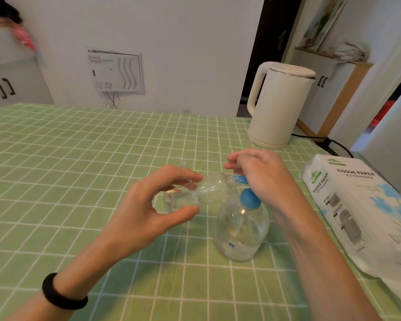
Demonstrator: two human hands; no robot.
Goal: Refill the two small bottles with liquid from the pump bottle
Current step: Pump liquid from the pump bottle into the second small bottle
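Covering the blue pump head, the right hand [262,174] presses down on the pump bottle [241,230] while the left hand [153,205] pinches a tilted small bottle [195,193] at its spout, a second seemingly behind, on the green-checked counter [79,158] near a kettle [278,105].

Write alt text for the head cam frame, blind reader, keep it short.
The left hand holds a small clear bottle sideways with its mouth at the blue spout of a pump bottle, while the right hand rests on the pump head. Both are over a green checked tablecloth, with a white kettle and a tissue paper pack to the right.
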